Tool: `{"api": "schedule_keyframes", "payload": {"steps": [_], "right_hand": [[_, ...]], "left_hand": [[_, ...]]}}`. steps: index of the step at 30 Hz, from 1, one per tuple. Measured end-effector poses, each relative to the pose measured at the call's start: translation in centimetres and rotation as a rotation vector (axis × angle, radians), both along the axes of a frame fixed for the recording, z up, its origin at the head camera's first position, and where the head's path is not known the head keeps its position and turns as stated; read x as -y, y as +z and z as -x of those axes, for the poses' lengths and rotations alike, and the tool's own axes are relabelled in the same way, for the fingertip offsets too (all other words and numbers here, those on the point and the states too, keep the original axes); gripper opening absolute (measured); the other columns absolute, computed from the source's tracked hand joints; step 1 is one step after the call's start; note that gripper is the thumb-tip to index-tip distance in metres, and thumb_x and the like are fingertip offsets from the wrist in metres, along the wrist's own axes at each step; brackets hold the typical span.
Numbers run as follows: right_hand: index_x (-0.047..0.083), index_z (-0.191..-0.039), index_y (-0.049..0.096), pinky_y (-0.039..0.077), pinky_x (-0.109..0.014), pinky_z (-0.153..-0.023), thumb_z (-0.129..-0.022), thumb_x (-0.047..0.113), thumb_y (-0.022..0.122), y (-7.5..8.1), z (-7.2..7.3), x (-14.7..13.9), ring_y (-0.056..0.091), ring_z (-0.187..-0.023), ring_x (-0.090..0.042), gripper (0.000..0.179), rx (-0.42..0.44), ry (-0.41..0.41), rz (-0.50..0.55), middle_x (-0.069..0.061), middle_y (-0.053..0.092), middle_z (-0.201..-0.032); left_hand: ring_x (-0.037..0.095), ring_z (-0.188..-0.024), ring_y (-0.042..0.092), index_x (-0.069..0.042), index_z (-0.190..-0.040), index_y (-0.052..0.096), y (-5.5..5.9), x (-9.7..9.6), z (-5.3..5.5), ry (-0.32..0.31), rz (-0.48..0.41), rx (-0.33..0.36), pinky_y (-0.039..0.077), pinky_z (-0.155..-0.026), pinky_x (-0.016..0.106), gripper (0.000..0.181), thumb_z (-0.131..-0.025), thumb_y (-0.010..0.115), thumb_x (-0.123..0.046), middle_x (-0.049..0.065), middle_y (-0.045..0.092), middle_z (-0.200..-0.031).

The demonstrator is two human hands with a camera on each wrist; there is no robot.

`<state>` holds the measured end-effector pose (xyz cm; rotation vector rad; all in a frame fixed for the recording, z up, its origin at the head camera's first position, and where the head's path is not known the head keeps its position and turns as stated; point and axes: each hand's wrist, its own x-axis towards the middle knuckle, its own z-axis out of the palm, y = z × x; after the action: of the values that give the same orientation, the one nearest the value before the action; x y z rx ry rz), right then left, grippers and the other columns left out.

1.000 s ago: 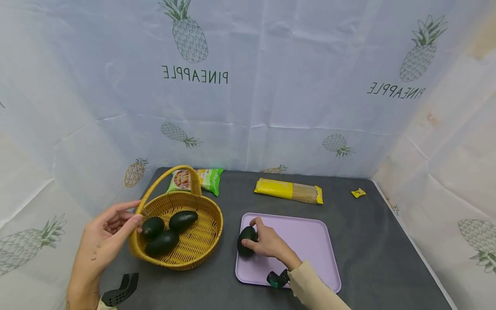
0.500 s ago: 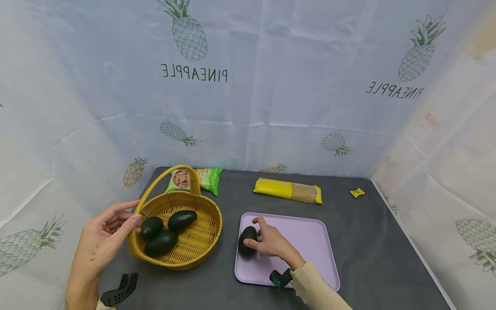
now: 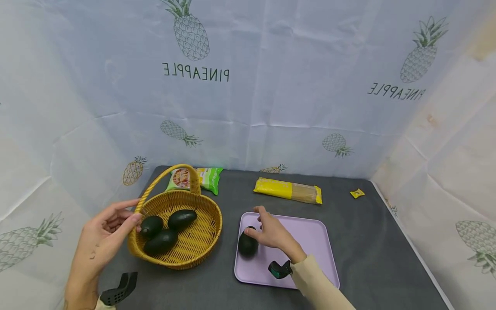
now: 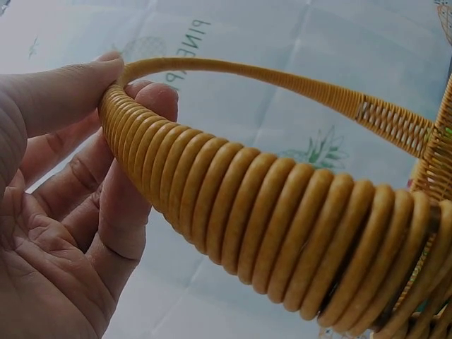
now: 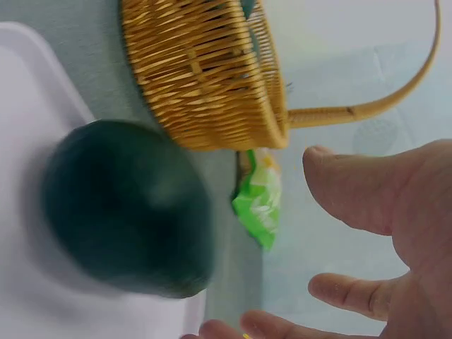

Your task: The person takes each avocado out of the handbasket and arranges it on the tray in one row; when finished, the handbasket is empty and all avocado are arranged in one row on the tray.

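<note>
My left hand (image 3: 102,241) pinches the handle of a yellow wicker basket (image 3: 201,254) between thumb and fingers; the left wrist view shows the thumb over the wrapped handle (image 4: 233,205). Three dark green avocados (image 3: 160,242) lie in the basket's left half. On the left side of a lilac tray (image 3: 306,245) rests another avocado (image 3: 248,246). My right hand (image 3: 273,232) is just above and to the right of it, fingers spread. In the right wrist view a gap shows between the fingers and that avocado (image 5: 127,208).
Behind the basket lies a green snack packet (image 3: 209,180). A yellow pack of noodles (image 3: 288,190) is beyond the tray, and a small yellow wrapped piece (image 3: 357,193) sits at the back right. Pineapple-print cloth (image 3: 248,86) encloses the dark table (image 3: 372,249) at the back and sides.
My right hand has loosened from the avocado on the tray and lifted slightly up and away from it. The left hand keeps its hold on the basket handle.
</note>
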<state>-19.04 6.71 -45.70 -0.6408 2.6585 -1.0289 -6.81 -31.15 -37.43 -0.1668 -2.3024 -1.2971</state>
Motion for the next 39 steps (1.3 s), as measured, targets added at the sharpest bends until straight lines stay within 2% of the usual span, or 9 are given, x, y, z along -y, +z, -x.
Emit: {"api": "schedule_keyframes", "payload": {"steps": [4,8,15,22,28,32,39], "right_hand": [[0.002,-0.145,0.042,0.056,-0.053,-0.087,-0.094,0.033,0.072,1.2,0.6,1.2,0.067,-0.105,-0.040,0.067,-0.056,0.019,0.038,-0.027,0.061,-0.129],[0.005,-0.145,0.042,0.057,-0.051,-0.088,-0.097,0.033,0.069,2.6,0.8,2.8,0.068,-0.107,-0.038,0.062,-0.091,0.049,0.060,-0.022,0.062,-0.129],[0.010,-0.145,0.045,0.058,-0.040,-0.085,-0.100,0.033,0.065,4.2,0.9,6.3,0.069,-0.104,-0.028,0.054,-0.076,0.127,0.096,-0.017,0.065,-0.123],[0.010,-0.143,0.046,0.057,-0.027,-0.075,-0.101,0.033,0.064,4.1,1.4,9.6,0.070,-0.091,-0.015,0.052,-0.011,0.223,0.095,-0.016,0.068,-0.119],[0.009,-0.146,0.045,0.054,-0.024,-0.068,-0.101,0.034,0.063,3.5,1.8,12.1,0.067,-0.081,-0.009,0.054,0.063,0.269,0.049,-0.011,0.070,-0.112],[0.011,-0.148,0.044,0.054,-0.026,-0.069,-0.101,0.036,0.063,3.1,2.1,13.4,0.067,-0.082,-0.009,0.056,0.122,0.258,0.024,-0.009,0.070,-0.110],[0.013,-0.143,0.048,0.055,-0.030,-0.075,-0.101,0.038,0.063,2.9,2.4,15.0,0.068,-0.091,-0.014,0.052,0.127,0.223,-0.046,-0.007,0.070,-0.112]], "left_hand": [[0.009,-0.068,0.067,0.001,-0.128,0.065,0.2,0.2,0.1,-0.004,0.002,-0.013,0.051,-0.059,0.019,0.034,-0.095,0.065,0.007,-0.010,0.071,-0.085],[0.008,-0.067,0.066,0.000,-0.128,0.065,0.3,0.3,0.2,-0.002,0.003,-0.016,0.049,-0.057,0.020,0.034,-0.094,0.066,0.007,-0.010,0.071,-0.084],[0.010,-0.067,0.066,0.000,-0.128,0.065,0.4,0.3,0.1,-0.003,0.010,-0.020,0.049,-0.056,0.022,0.035,-0.094,0.066,0.008,-0.010,0.071,-0.084],[0.011,-0.068,0.067,0.000,-0.128,0.065,0.2,0.3,-0.1,-0.007,0.005,-0.017,0.050,-0.057,0.022,0.035,-0.094,0.065,0.008,-0.009,0.071,-0.085],[0.011,-0.069,0.068,0.000,-0.129,0.065,0.1,0.3,-0.1,-0.008,-0.002,-0.007,0.051,-0.058,0.021,0.035,-0.094,0.065,0.007,-0.009,0.072,-0.086],[0.011,-0.069,0.068,0.000,-0.129,0.064,0.0,0.2,0.0,-0.021,-0.002,-0.007,0.051,-0.058,0.022,0.036,-0.094,0.065,0.007,-0.008,0.072,-0.087],[0.009,-0.068,0.068,0.001,-0.128,0.064,0.0,0.2,0.1,-0.032,0.013,-0.025,0.051,-0.056,0.023,0.035,-0.094,0.064,0.010,-0.007,0.071,-0.086]]}}
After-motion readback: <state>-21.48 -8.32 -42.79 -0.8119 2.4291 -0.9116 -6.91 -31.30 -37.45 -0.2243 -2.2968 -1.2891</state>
